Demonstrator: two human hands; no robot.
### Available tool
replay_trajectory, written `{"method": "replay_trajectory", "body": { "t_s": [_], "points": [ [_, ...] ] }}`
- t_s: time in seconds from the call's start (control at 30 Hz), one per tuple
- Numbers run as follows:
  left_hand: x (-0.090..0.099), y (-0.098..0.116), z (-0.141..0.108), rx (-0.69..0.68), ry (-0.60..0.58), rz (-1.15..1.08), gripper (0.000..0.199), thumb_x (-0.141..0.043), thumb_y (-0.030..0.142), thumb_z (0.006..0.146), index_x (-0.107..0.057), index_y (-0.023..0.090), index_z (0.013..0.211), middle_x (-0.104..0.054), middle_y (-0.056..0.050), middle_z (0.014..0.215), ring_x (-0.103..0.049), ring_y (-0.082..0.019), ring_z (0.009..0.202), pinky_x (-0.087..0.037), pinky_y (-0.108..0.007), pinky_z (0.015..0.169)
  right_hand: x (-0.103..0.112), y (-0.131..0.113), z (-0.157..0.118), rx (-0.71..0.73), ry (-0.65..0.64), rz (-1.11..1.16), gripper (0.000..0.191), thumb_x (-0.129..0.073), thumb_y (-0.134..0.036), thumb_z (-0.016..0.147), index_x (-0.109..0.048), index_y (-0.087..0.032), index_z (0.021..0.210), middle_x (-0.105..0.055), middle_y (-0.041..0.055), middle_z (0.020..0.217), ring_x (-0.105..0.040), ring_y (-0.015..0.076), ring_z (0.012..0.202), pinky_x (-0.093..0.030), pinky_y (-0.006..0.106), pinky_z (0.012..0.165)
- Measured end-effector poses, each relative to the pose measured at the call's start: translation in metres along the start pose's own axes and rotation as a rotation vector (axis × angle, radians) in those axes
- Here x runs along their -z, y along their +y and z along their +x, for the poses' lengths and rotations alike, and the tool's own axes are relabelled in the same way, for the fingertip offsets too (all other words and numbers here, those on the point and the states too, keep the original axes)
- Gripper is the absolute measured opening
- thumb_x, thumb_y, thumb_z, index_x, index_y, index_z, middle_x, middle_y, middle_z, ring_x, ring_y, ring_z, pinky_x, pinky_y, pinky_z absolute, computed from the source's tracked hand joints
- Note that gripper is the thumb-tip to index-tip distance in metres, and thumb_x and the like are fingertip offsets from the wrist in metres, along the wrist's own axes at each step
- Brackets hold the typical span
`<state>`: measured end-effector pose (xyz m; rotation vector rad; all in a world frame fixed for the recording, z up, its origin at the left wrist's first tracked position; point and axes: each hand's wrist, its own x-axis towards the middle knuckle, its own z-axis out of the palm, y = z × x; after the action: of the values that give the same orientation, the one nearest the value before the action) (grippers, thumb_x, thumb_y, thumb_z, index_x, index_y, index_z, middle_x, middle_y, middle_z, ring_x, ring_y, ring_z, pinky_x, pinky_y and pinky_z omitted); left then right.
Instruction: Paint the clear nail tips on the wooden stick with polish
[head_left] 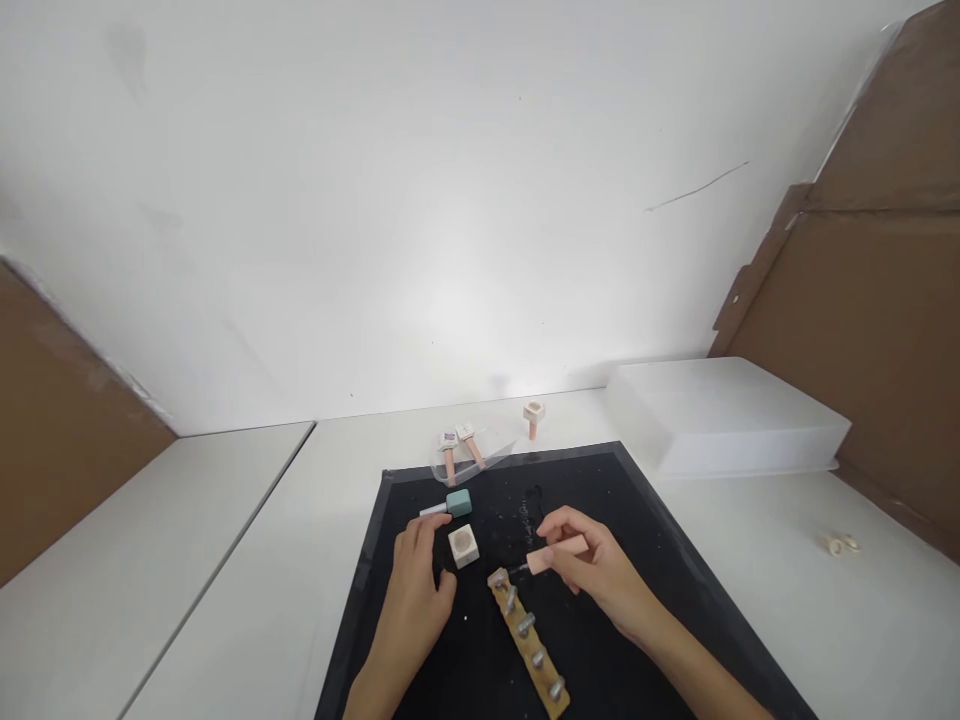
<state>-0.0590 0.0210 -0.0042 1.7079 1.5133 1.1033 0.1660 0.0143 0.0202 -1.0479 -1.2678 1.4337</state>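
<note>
My right hand point(589, 560) pinches a nail polish brush point(559, 553) by its long pale pink cap. The thin brush end points left, at the top of a yellowish strip point(529, 645). Several silvery pegs stand along that strip, and a small pale piece point(498, 578) sits at its far end, by the brush tip. My left hand point(415, 588) holds nothing, its thumb and fingers apart. Just right of its fingers is a white cube-shaped bottle point(463, 546) without its cap. A teal bottle with a white cap point(458, 502) lies just beyond the left fingertips.
A black mat point(600, 480) lies under the hands on a white table. At its far edge, two pink-capped bottles point(448, 440) rest on a clear plastic piece point(499, 452); another bottle point(534, 412) is nearby. A translucent box point(735, 415) and small cream rings point(840, 543) are on the right.
</note>
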Motion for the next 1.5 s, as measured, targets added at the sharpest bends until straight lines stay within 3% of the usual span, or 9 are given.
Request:
{"method": "replay_trajectory", "body": {
  "t_s": [0.1, 0.2, 0.33, 0.5, 0.7, 0.83, 1.07, 1.27, 1.5],
  "points": [
    [0.005, 0.008, -0.002, -0.045, -0.037, 0.046, 0.04, -0.043, 0.004, 0.064, -0.053, 0.025, 0.096, -0.05, -0.004, 0.093, -0.047, -0.021, 0.084, -0.035, -0.03, 0.075, 0.001, -0.001, 0.001, -0.033, -0.063, -0.021, 0.017, -0.067, -0.03, 0.071, -0.056, -0.017, 0.072, -0.058, -0.004, 0.053, -0.031, 0.0062, 0.041, -0.023, 0.02, 0.041],
    [0.003, 0.017, -0.008, -0.06, -0.251, 0.025, 0.033, -0.038, 0.003, 0.066, -0.048, 0.024, 0.09, -0.043, 0.002, 0.071, -0.042, -0.015, 0.062, -0.034, -0.025, 0.059, 0.003, -0.001, 0.001, -0.055, -0.132, -0.084, 0.013, -0.065, -0.027, 0.072, -0.059, -0.016, 0.07, -0.068, 0.001, 0.06, -0.041, 0.0085, 0.044, -0.027, 0.021, 0.044],
    [-0.003, 0.027, -0.015, -0.08, -0.411, 0.024, 0.041, -0.039, 0.003, 0.065, -0.048, 0.022, 0.1, -0.049, 0.001, 0.077, -0.044, -0.013, 0.063, -0.035, -0.024, 0.058, 0.005, 0.002, 0.001, -0.093, -0.171, -0.144, 0.009, -0.063, -0.024, 0.072, -0.061, -0.016, 0.068, -0.071, 0.0022, 0.061, -0.054, 0.0132, 0.052, -0.033, 0.022, 0.048],
    [-0.009, 0.027, -0.018, -0.055, -0.509, 0.146, 0.053, -0.043, 0.008, 0.068, -0.042, 0.024, 0.119, -0.055, -0.002, 0.086, -0.049, -0.014, 0.067, -0.036, -0.025, 0.062, 0.006, 0.008, 0.0, -0.12, -0.256, -0.219, 0.004, -0.06, -0.02, 0.071, -0.062, -0.016, 0.071, -0.071, 0.0014, 0.062, -0.058, 0.0143, 0.056, -0.035, 0.021, 0.049],
    [-0.016, 0.022, -0.02, -0.063, -0.583, 0.178, 0.067, -0.05, 0.016, 0.07, -0.032, 0.03, 0.132, -0.059, -0.004, 0.097, -0.051, -0.015, 0.062, -0.036, -0.026, 0.059, 0.006, 0.008, -0.001, -0.059, -0.288, -0.311, 0.01, -0.056, -0.009, 0.069, -0.062, -0.016, 0.07, -0.068, 0.0, 0.062, -0.053, 0.0122, 0.056, -0.033, 0.02, 0.05],
    [-0.019, 0.015, -0.021, -0.081, -0.567, 0.08, 0.068, -0.055, 0.019, 0.068, -0.036, 0.03, 0.132, -0.061, -0.006, 0.102, -0.054, -0.016, 0.062, -0.038, -0.028, 0.065, 0.005, 0.003, -0.002, -0.02, -0.288, -0.364, 0.015, -0.053, -0.003, 0.066, -0.062, -0.016, 0.067, -0.064, -0.0012, 0.063, -0.052, 0.0112, 0.057, -0.033, 0.019, 0.05],
    [-0.024, 0.011, -0.018, -0.083, -0.539, 0.033, 0.061, -0.054, 0.016, 0.068, -0.044, 0.03, 0.126, -0.059, -0.006, 0.111, -0.055, -0.024, 0.094, -0.038, -0.029, 0.078, 0.007, 0.002, -0.002, -0.045, -0.283, -0.322, 0.019, -0.047, -0.001, 0.064, -0.059, -0.016, 0.064, -0.064, -0.0009, 0.063, -0.048, 0.0099, 0.053, -0.029, 0.019, 0.046],
    [-0.021, 0.018, -0.015, -0.056, -0.59, 0.202, 0.048, -0.059, 0.014, 0.064, -0.055, 0.028, 0.11, -0.057, -0.003, 0.099, -0.053, -0.02, 0.089, -0.038, -0.027, 0.074, 0.011, 0.001, 0.004, -0.089, -0.158, -0.145, 0.009, -0.056, -0.007, 0.066, -0.056, -0.016, 0.062, -0.055, -0.0049, 0.047, -0.04, 0.0083, 0.046, -0.026, 0.019, 0.045],
    [-0.014, 0.026, -0.016, -0.023, -0.627, 0.077, 0.025, -0.06, 0.015, 0.064, -0.058, 0.023, 0.087, -0.05, -0.002, 0.096, -0.05, -0.016, 0.085, -0.039, -0.025, 0.073, 0.019, -0.008, 0.006, -0.043, 0.0, 0.048, 0.007, -0.056, -0.012, 0.067, -0.053, -0.017, 0.062, -0.039, -0.0083, 0.046, -0.027, 0.0059, 0.041, -0.021, 0.021, 0.041]
  ]
}}
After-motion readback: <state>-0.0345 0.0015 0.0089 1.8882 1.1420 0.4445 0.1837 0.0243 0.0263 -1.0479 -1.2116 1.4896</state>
